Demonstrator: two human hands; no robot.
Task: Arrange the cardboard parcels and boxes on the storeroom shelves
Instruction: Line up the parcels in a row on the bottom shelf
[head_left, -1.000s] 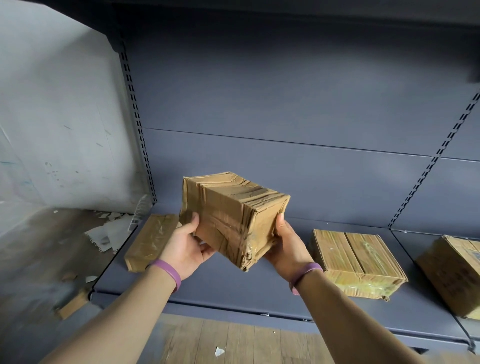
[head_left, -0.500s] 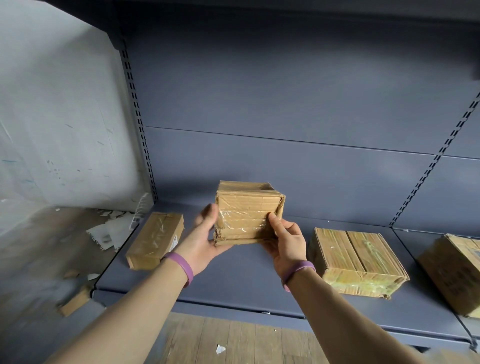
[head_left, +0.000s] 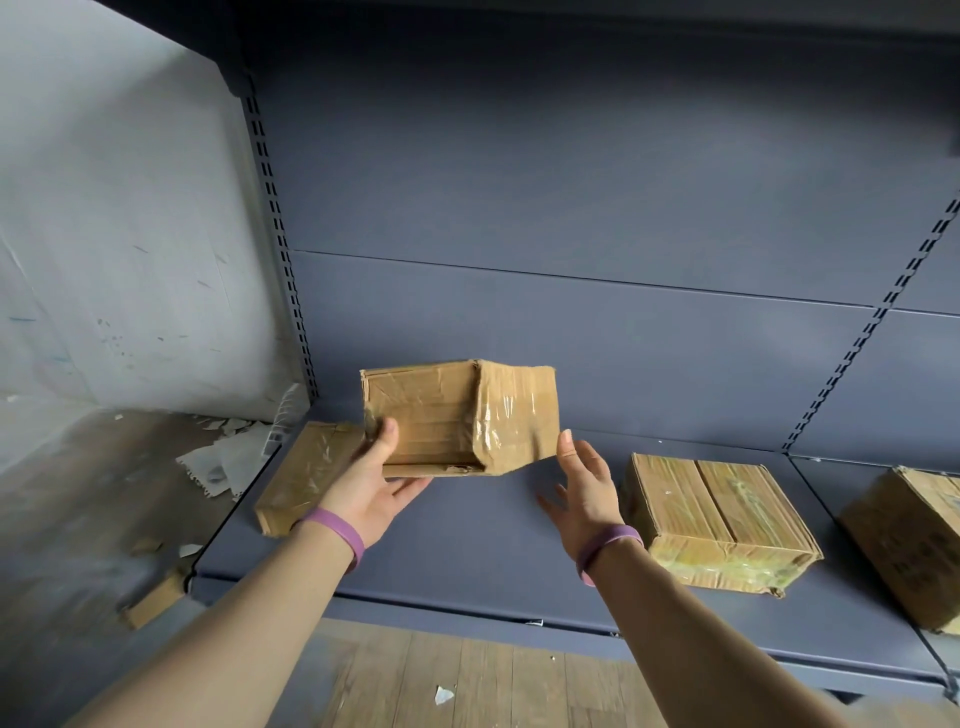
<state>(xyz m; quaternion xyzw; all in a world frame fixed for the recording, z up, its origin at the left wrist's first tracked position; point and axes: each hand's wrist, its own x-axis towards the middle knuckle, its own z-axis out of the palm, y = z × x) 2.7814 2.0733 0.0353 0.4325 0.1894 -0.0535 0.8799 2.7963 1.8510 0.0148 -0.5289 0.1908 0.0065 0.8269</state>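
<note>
A tape-wrapped cardboard parcel (head_left: 447, 415) hangs in the air just above the grey bottom shelf (head_left: 493, 545), turned so one corner edge faces me. My left hand (head_left: 374, 483) holds it at its lower left, thumb on the front face and fingers underneath. My right hand (head_left: 582, 488) is spread with straight fingers at the parcel's lower right corner; only a fingertip is at the cardboard. Both wrists wear purple bands.
A flat parcel (head_left: 301, 483) lies at the shelf's left end, partly behind my left hand. A square box (head_left: 717, 519) sits to the right, and another box (head_left: 909, 535) at the far right. Paper scraps (head_left: 223, 462) and a cardboard piece (head_left: 153, 603) litter the floor on the left.
The parcel has been turned and moved forward toward the shelf. My right hand has let go of its side and spread open; my left hand still holds it.
</note>
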